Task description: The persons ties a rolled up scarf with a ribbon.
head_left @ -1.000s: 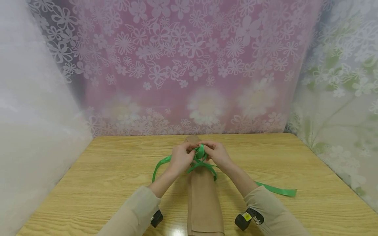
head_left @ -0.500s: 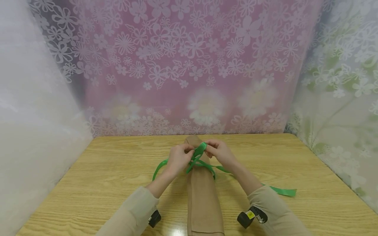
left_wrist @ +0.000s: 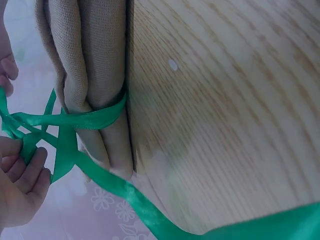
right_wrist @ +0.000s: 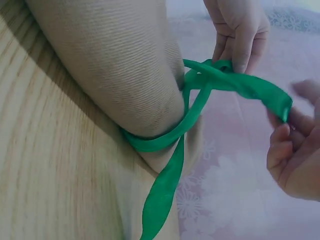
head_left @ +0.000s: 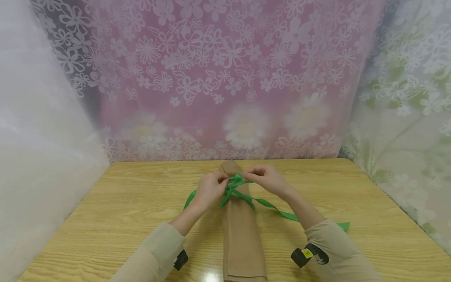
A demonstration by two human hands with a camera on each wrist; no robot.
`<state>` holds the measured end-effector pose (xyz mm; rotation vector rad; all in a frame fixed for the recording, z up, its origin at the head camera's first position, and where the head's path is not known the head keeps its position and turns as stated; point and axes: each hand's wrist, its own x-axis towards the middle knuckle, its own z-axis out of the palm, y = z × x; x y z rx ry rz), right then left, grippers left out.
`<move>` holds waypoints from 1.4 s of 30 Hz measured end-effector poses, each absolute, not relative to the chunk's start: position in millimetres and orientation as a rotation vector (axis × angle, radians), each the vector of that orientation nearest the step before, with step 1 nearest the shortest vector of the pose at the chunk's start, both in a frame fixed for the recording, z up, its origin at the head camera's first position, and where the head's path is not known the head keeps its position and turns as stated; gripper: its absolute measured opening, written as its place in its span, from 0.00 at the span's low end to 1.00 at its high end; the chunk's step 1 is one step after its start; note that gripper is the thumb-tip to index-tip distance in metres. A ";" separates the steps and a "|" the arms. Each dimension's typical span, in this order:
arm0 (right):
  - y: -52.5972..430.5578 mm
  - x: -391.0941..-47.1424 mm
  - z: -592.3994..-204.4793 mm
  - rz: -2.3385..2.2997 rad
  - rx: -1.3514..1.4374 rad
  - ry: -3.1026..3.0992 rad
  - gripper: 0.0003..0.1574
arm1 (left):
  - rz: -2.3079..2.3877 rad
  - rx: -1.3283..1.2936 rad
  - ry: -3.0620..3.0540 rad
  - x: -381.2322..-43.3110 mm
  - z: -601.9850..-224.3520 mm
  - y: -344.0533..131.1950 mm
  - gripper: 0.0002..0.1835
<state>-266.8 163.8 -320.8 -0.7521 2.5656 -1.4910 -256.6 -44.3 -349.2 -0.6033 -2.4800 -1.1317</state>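
Observation:
A long rolled or folded tan cloth (head_left: 244,239) lies lengthwise on the table, with a green ribbon (head_left: 248,197) wrapped round its far part. My left hand (head_left: 210,190) pinches the ribbon by the knot, just left of the roll; the left wrist view shows its fingertips (left_wrist: 37,160) curled on green folds. To the right, my right hand (head_left: 269,180) pinches a ribbon loop between thumb and fingers. In the right wrist view that ribbon loop (right_wrist: 250,86) stretches from the knot to the right hand (right_wrist: 297,155). One ribbon tail trails toward each side.
The wood-grain table (head_left: 141,219) carries the roll in its middle. A pink flowered curtain (head_left: 225,78) hangs behind the far edge, and pale sheets (head_left: 46,117) close in both sides. Each wrist bears a black strapped camera (head_left: 301,257).
My right hand has moved right, drawing the ribbon loop out flatter and away from the knot. My left hand has shifted slightly left, still pinching by the knot.

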 end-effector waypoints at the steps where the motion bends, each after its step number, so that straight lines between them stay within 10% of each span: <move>1: 164.1 -266.7 -320.6 -1.456 -0.753 2.596 0.14 | -1.110 -0.608 -2.481 -256.4 -349.1 -44.1 0.05; 42: 226.3 -261.6 -308.8 -0.874 -0.816 2.846 0.18 | -0.858 -0.637 -2.505 -257.8 -352.3 -52.4 0.05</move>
